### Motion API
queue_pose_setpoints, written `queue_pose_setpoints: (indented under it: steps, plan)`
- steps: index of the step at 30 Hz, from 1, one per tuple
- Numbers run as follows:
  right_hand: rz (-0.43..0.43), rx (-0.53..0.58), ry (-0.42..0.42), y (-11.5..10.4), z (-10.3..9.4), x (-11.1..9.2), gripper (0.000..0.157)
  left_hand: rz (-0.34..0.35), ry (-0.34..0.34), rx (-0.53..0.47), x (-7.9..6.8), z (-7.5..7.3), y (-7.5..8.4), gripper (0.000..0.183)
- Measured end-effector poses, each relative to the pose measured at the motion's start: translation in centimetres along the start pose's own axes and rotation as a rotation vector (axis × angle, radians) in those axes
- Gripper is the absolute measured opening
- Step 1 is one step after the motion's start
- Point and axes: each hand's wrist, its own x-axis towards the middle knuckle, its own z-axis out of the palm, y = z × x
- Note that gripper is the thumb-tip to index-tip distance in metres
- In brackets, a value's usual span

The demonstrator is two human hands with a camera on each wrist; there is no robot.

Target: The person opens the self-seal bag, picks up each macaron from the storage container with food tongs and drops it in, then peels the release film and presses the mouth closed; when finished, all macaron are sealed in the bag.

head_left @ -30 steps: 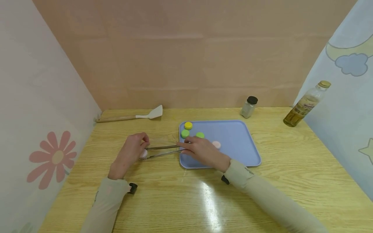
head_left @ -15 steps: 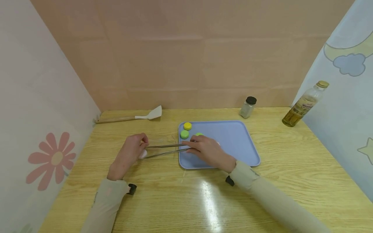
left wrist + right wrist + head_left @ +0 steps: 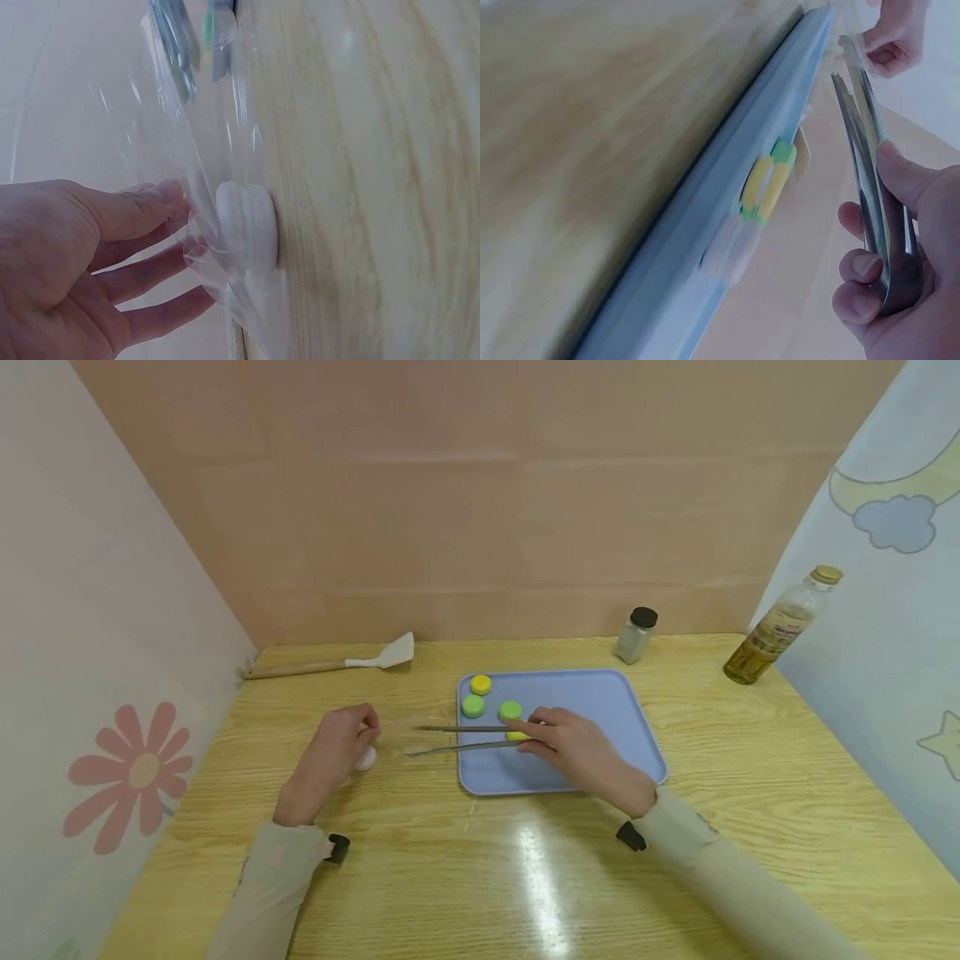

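Note:
My left hand (image 3: 330,758) pinches the edge of a clear plastic bag (image 3: 196,142), thumb against fingers. A pale macaron (image 3: 251,229) lies in the bag, low against the wooden table. With my right hand (image 3: 581,753) I hold metal tongs (image 3: 467,727) above the blue tray (image 3: 607,714); their arms are spread, their toothed tips point left towards the bag, and nothing sits between the tips. On the tray lie a yellow macaron (image 3: 481,684), a green one (image 3: 472,706), another green one (image 3: 510,711), a second yellow one (image 3: 516,735) partly behind the tongs, and a pale pink one (image 3: 731,251).
A white spatula (image 3: 395,652) with a wooden handle lies at the back left. Behind the tray stands a small black-capped jar (image 3: 634,638). At the back right is an oil bottle (image 3: 772,635). Walls close in the left, back and right sides.
The right hand has drawn the tongs rightwards, away from the pale macaron and out of the bag, uncovering the second yellow macaron. The left hand has stayed at the bag.

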Motion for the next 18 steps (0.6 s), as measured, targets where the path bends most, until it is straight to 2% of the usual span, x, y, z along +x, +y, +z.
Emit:
queue_pose_setpoints:
  steps: [4,10,18]
  plan:
    - [0.038,-0.012,0.038,0.5,-1.0,-2.1,0.041,0.01,0.004,-0.001,0.1,0.0,-0.1,0.005]
    - [0.034,-0.051,0.119,1.2,-2.6,-5.0,0.046,0.017,0.016,0.003,0.2,0.0,0.0,0.006]
    - [0.083,-0.095,0.125,1.6,-5.1,-8.8,0.049,0.008,0.018,0.001,0.2,0.0,0.0,0.006]
